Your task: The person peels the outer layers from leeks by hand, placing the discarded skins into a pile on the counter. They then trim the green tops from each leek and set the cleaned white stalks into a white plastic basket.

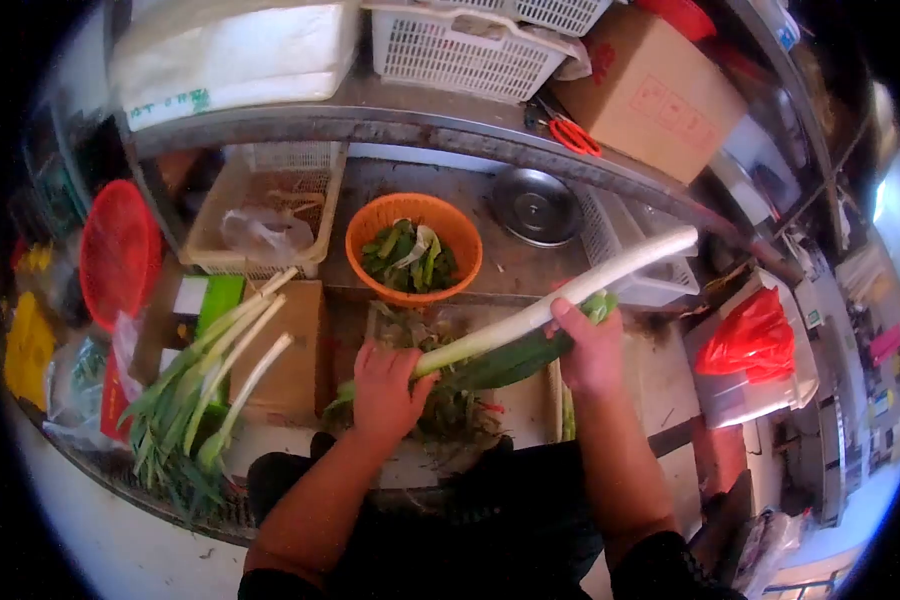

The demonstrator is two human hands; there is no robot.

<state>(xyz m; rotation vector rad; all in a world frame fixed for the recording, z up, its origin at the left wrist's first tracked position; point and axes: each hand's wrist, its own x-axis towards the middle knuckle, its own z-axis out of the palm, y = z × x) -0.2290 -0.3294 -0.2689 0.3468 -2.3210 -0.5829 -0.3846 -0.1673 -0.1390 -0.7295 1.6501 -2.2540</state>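
A long leek [530, 318] slants across in front of me, its thick white end pointing up to the right. My left hand [385, 388] is wrapped round its pale green part. My right hand [588, 348] is closed at the middle of the leek, its thumb by the white stalk and a dark green leaf [510, 365] gripped in the fingers. That leaf runs below the stalk, back towards my left hand. Several more leeks [220, 375] lie at the left, white ends up. Leaf scraps [455, 412] lie below my hands.
An orange basket [415, 297] with green leaves stands ahead on the lower shelf, beside a round metal lid [537, 207]. A red basket [120, 255] is at the left, a red plastic bag [748, 338] at the right. The upper shelf edge [420, 135] crosses above, with red-handled scissors [574, 137].
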